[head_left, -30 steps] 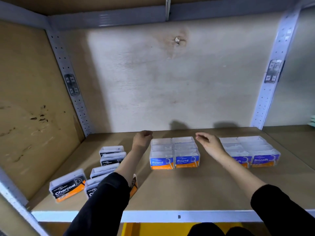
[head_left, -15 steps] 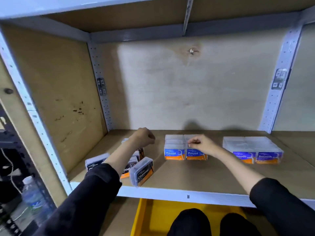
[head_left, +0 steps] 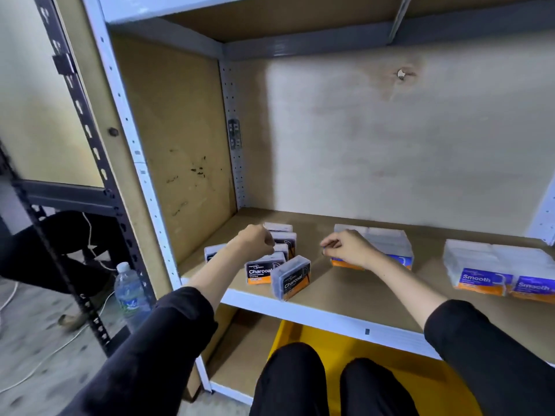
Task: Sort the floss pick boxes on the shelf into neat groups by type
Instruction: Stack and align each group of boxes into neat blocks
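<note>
- Left hand (head_left: 255,243) is curling into an empty fist above Charcoal boxes (head_left: 262,272), by the shelf's (head_left: 336,288) front-left corner.
- Right hand (head_left: 350,249) is curling over Round boxes (head_left: 387,240); grip unclear.

Curled left hand (head_left: 255,241), Charcoal boxes (head_left: 262,271), wooden shelf (head_left: 354,295)

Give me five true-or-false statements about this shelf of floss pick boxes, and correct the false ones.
1. The black-labelled Charcoal floss pick boxes sit at the left end of the wooden shelf. True.
2. The blue-and-orange Smooth boxes lie scattered. False: they form a tidy block on the right.
3. The right hand is over the Smooth boxes. False: it is over the middle block of clear-lidded boxes.
4. A yellow plastic bin sits below the shelf. True.
5. The frontmost Charcoal box stands square to the shelf edge. False: it is turned askew.
</note>
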A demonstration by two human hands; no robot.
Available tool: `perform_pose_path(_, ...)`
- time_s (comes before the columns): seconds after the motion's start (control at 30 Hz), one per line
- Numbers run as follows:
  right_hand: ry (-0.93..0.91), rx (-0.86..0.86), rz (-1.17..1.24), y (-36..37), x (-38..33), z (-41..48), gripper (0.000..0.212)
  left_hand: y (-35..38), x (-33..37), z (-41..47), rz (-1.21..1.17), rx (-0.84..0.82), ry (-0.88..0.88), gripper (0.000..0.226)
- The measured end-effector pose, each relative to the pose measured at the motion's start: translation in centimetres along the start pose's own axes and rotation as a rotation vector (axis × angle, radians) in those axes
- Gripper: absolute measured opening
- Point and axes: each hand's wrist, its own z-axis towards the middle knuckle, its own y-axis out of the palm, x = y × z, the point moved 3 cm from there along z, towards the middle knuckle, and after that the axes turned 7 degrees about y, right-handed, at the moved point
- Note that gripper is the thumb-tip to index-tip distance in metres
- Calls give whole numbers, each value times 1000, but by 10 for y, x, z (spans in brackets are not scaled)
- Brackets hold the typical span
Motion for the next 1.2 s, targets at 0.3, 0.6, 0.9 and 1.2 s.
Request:
perform_pose_path(0.3,-61,11,-46,19,-31,34,29,-11,-26,-1,27,73,-65,30)
perform_pose_path(0.6,-72,42,-194,42,-35,84,39,-17,-41,47,143,89,-8,37)
perform_pose_path(0.9,-76,-57,-262,60,-21,126,44,11,-54,129,357,-57,121,48)
perform_pose_path(1.2,-66,-109,-316,57,-7,143,47,33,-84,174,366,-203,173,50)
